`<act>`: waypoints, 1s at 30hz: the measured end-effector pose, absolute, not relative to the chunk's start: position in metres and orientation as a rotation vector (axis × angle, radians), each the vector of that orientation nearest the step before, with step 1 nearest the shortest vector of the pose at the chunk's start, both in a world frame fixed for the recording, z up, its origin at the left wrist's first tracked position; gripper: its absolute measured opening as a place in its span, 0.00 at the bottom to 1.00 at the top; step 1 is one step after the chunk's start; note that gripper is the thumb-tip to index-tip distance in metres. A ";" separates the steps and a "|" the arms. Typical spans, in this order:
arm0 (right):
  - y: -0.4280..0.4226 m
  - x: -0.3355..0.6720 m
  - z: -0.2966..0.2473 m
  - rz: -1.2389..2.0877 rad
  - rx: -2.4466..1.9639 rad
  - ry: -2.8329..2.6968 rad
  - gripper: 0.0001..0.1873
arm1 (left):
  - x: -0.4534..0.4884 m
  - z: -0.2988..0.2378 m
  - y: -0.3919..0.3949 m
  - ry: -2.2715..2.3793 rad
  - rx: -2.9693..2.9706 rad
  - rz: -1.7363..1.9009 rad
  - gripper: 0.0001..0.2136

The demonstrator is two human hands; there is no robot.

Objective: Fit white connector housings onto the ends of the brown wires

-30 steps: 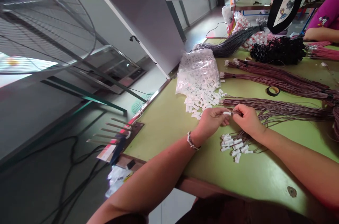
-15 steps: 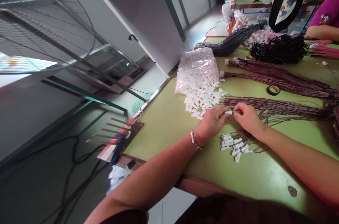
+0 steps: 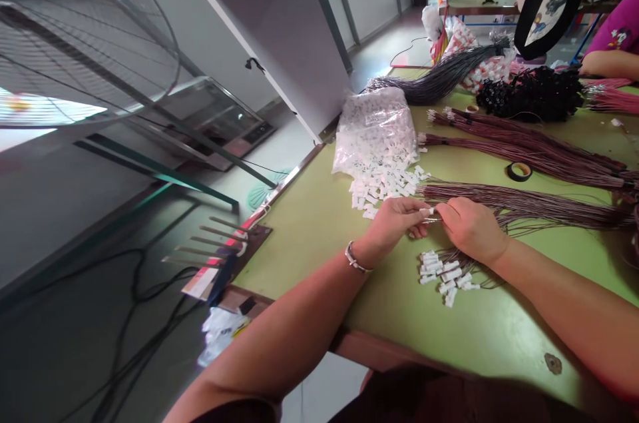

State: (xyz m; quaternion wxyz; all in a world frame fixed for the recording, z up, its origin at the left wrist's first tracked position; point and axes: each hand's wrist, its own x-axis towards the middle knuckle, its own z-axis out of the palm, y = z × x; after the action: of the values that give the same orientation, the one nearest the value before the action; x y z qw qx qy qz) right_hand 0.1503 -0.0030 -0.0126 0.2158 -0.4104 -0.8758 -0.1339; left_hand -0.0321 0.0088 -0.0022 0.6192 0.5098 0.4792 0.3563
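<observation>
My left hand (image 3: 397,222) pinches a small white connector housing (image 3: 426,212) between thumb and fingers. Close against it on the right, my right hand (image 3: 472,228) is closed on thin brown wires, whose bright metal ends (image 3: 432,220) point toward the left hand. Whether a wire end sits inside the housing is too small to tell. Below the hands lies a cluster of white connectors (image 3: 446,273) fitted on brown wires. Just beyond the left hand, loose white housings (image 3: 382,188) spill out of a clear plastic bag (image 3: 374,120).
A brown wire bundle (image 3: 549,203) runs rightward behind my right hand. Farther back lie more brown bundles (image 3: 529,143), a black tape roll (image 3: 519,171), black parts (image 3: 532,93) and dark wires (image 3: 444,80). A pronged rack (image 3: 229,253) stands at the left table edge. Another person's arm (image 3: 612,64) rests at the far right.
The left hand has turned slightly and its fingers have shifted around the housing. Metal wire ends now show between the hands, and the right hand's fingers have rolled over. The view has moved a little.
</observation>
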 end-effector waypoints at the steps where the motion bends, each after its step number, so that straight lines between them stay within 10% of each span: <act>1: -0.002 0.150 -0.013 -0.358 -1.143 -2.424 0.11 | -0.032 -0.002 0.008 1.098 1.181 0.814 0.12; 13: 0.006 0.145 -0.013 0.737 -1.372 -1.891 0.06 | -0.025 -0.013 0.003 1.241 1.695 0.968 0.07; 30: 0.008 0.147 -0.010 0.984 -1.311 -1.759 0.07 | -0.029 -0.006 0.003 1.256 1.532 0.902 0.08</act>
State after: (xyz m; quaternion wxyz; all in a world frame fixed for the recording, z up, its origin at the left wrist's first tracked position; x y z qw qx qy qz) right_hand 0.1469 0.0076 -0.0099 0.3604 -0.5086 -0.6823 0.3819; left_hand -0.0289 0.0029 -0.0064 0.4640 0.6235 0.5111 0.3670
